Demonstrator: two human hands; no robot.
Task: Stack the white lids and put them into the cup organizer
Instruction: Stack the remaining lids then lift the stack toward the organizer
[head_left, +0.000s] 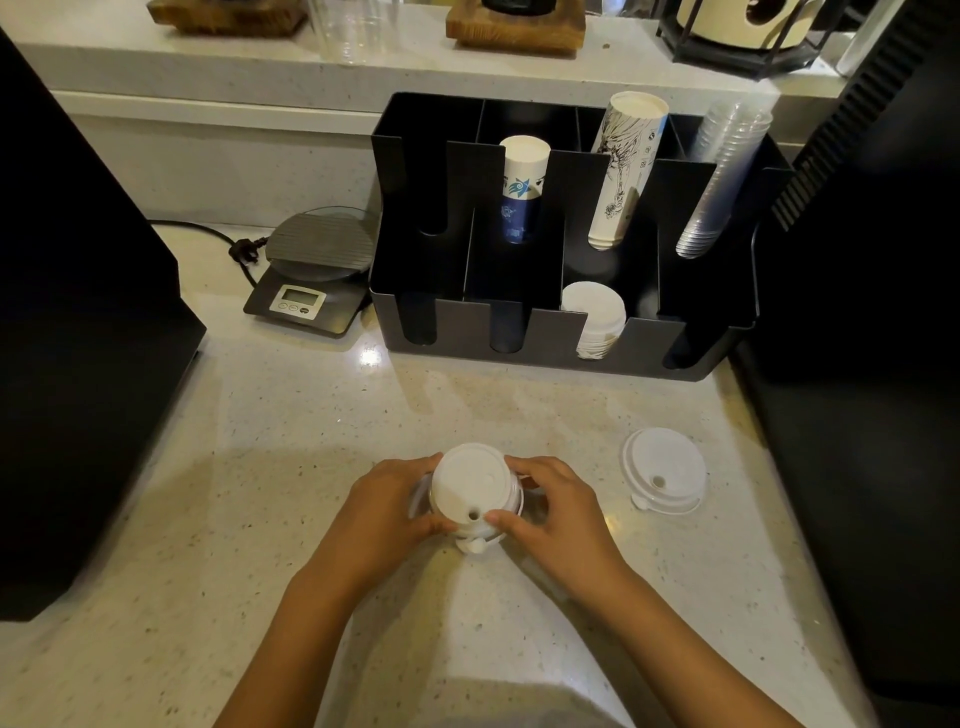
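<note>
A stack of white lids (471, 486) stands on the speckled counter near the front middle. My left hand (387, 512) grips its left side and my right hand (558, 506) grips its right side, thumbs at the front. A single white lid (664, 470) lies flat on the counter to the right, apart from both hands. The black cup organizer (563, 343) stands behind, with a pile of white lids (595, 317) in its third front slot.
The organizer's back slots hold a blue-and-white paper cup stack (522, 187), a printed white cup stack (626, 166) and clear plastic cups (719, 176). A digital scale (314, 275) sits left of it. Black machines flank the counter at left (78, 332) and right (872, 364).
</note>
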